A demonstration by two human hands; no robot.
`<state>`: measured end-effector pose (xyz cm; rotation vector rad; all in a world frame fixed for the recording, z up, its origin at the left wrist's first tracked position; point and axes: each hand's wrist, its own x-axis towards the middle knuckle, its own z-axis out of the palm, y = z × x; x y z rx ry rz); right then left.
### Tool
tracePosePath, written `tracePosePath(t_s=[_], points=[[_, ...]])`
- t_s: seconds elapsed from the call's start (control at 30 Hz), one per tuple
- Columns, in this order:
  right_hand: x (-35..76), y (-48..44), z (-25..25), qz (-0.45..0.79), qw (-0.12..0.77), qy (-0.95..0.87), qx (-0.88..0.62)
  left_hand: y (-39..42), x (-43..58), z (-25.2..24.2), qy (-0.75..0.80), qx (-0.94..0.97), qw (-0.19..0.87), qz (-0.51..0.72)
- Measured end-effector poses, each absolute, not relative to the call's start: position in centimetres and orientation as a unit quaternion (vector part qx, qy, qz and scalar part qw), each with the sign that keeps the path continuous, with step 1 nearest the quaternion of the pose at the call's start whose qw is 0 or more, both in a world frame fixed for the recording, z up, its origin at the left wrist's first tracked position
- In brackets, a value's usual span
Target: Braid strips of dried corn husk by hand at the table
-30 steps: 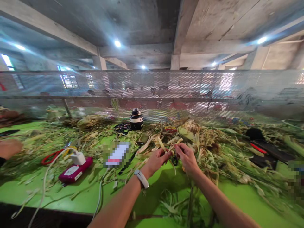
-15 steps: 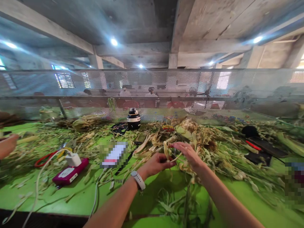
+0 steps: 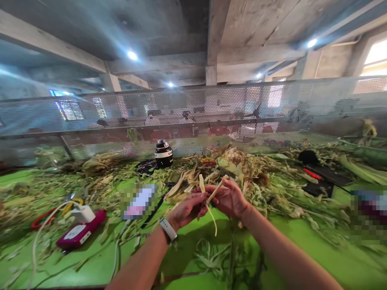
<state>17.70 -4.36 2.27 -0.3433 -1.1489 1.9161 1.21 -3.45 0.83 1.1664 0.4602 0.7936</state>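
Pale corn husk strips (image 3: pixel 215 191) cross between my two hands above the green table (image 3: pixel 290 245). My left hand (image 3: pixel 187 208), with a white-banded watch on its wrist, is closed around the strips, and one end sticks up above its fingers. A thin tail of husk (image 3: pixel 214 222) dangles below. My right hand (image 3: pixel 232 198) pinches the upper end of a slanting strip between thumb and forefinger, its other fingers curled behind. Parts of the fingers where the strips cross are hidden. Loose husk shreds (image 3: pixel 211 255) lie on the table just below my hands.
Dried husks (image 3: pixel 236 161) are heaped behind my hands. A black bottle (image 3: pixel 164 155) stands near the perforated metal screen (image 3: pixel 193 104). To the left lie a phone (image 3: pixel 140 201) and a magenta power bank (image 3: pixel 80 231) with a white plug and cable. Dark items (image 3: pixel 323 177) lie right.
My right hand has come from hovering open beside the husk to pinching a strip. The strips now cross, with a tail hanging down. The view has turned slightly right; another person's hand left it.
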Motion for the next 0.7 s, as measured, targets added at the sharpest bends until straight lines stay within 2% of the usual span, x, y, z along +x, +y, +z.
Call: tracePosePath(t_s=[0.13, 0.3, 0.47, 0.7], points=[[17.5, -4.1, 2.2, 0.774, 0.434, -0.440, -0.137, -3.4, 1.2, 0.7, 0.186, 0.526, 0.749, 0.357], [16.5, -3.9, 1.6, 0.689, 0.470, -0.496, -0.240, -3.6, 1.5, 0.2, 0.216, 0.560, 0.729, 0.330], [16.1, -3.6, 0.7, 0.664, 0.477, -0.469, -0.333, -3.7, 1.4, 0.0, 0.263, 0.604, 0.701, 0.274], [16.0, -3.6, 0.9, 0.584, 0.496, -0.522, -0.374, -4.0, 2.0, 0.1, 0.208, 0.494, 0.792, 0.292]])
